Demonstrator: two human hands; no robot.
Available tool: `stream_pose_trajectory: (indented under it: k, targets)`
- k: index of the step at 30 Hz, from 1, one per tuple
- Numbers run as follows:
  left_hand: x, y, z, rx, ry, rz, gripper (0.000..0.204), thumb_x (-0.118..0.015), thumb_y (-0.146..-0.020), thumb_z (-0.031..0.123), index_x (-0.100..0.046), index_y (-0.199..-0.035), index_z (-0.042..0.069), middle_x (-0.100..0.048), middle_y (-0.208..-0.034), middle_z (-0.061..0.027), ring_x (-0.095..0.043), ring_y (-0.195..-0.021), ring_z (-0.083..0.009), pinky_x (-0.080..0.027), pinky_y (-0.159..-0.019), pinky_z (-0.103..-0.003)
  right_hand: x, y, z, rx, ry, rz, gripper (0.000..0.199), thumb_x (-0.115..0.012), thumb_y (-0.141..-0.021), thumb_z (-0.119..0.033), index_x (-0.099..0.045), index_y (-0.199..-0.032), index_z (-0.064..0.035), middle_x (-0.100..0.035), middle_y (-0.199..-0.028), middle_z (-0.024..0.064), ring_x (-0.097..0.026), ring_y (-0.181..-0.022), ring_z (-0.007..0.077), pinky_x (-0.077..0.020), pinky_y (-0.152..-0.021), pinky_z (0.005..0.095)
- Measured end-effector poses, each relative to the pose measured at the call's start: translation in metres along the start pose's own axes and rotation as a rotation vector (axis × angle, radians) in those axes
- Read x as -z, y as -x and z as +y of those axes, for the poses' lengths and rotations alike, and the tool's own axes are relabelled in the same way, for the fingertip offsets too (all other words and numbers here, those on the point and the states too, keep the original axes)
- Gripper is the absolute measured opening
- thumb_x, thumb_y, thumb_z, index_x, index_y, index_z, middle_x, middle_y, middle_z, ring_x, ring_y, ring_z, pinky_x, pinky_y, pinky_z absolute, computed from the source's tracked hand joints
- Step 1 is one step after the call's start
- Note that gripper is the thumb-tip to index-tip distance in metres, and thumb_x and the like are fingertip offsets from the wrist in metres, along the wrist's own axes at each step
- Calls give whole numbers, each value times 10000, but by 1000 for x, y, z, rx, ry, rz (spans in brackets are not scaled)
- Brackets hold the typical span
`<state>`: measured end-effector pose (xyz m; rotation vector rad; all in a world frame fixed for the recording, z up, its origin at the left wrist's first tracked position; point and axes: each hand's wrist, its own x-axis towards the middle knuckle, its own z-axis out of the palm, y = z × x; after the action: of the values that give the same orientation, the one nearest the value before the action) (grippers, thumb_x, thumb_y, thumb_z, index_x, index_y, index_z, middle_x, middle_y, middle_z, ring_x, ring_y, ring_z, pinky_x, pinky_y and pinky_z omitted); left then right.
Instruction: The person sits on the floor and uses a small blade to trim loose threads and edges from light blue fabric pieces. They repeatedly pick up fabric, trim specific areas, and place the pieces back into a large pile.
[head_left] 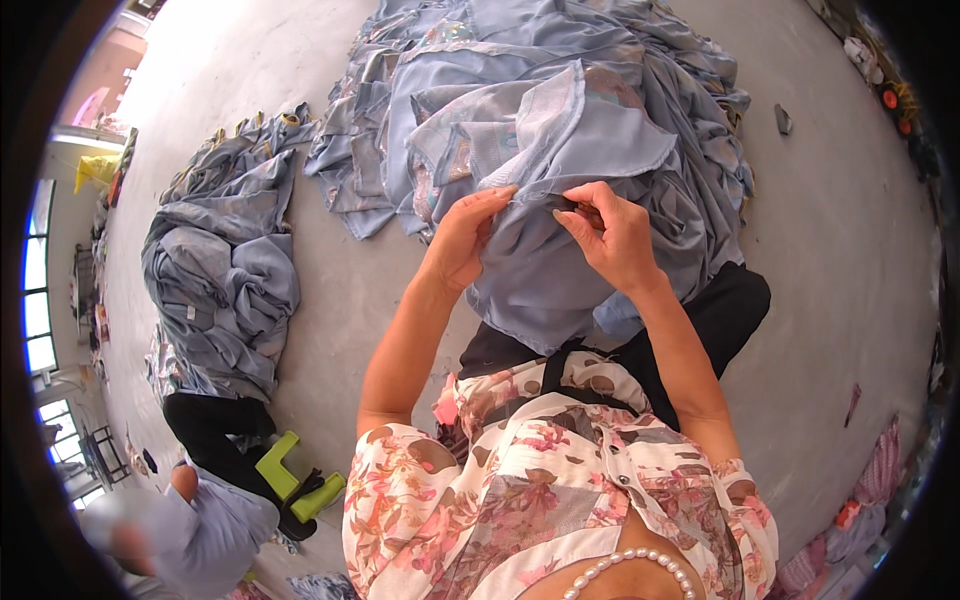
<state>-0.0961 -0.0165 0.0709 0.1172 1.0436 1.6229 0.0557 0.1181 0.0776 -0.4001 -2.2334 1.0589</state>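
Observation:
A large heap of blue-grey cloth (560, 60) with patterned parts lies before me, its near end draped over my lap. My left hand (468, 238) is closed, thumb and fingers pinching a seamed edge of the top blue-grey cloth piece (600, 150). Just to the right, my right hand (612, 238) is closed too, its fingers curled close to the same seam. Something small and dark shows between its thumb and fingertips, too little of it to name. Part of the cloth hangs below both hands toward my knees.
To the left, a second pile of blue-grey cloth (225, 270) lies by another person (215, 530) in a pale top, seated low. A green stool-like piece (280, 465) stands beside them. A small dark scrap (783, 119) is on the grey floor (840, 260); bundled fabrics (875, 490) line the right edge.

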Motion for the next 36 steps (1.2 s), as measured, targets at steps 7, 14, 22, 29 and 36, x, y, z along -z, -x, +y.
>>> stream_pose_trajectory:
  k: [7,14,22,29,36]
  targets:
    - [-7,4,7,27,-119,5,196,-572,-892,148,-658,-1034,45,-655,-862,23,-567,-684,-5,-445,-586,-156,-1,-11,-7,187,93,-11,247,-729,-768,-202,-581,-896,-50,-598,-685,46,-582,-559,179,-459,-516,284]
    - [-9,2,15,38,-161,-76,186,-591,-882,148,-661,-1008,31,-658,-862,6,-583,-695,-28,-471,-614,-175,5,-18,-11,298,206,-35,257,-736,-736,-216,-573,-865,-65,-579,-668,49,-579,-575,230,-462,-526,323]
    - [-14,1,20,76,-149,-50,196,-595,-886,165,-655,-1005,22,-665,-878,-25,-615,-730,-77,-508,-670,-217,17,-16,-29,-30,-327,114,188,-698,-820,-121,-579,-946,-51,-593,-705,-3,-538,-606,50,-426,-537,208]
    - [-21,2,24,69,-112,-72,164,-593,-894,162,-647,-947,17,-662,-843,-39,-623,-694,-88,-516,-603,-220,14,-21,-32,-56,-239,-147,437,-765,-762,-211,-538,-1086,-26,-479,-710,-64,-371,-601,11,-296,-536,164]
    - [-15,1,26,89,-82,-71,202,-572,-901,151,-627,-1025,2,-665,-897,-47,-632,-745,-82,-537,-654,-231,24,-11,-18,-32,-49,-29,290,-675,-856,-217,-556,-1020,-9,-574,-766,7,-494,-644,33,-430,-576,184]
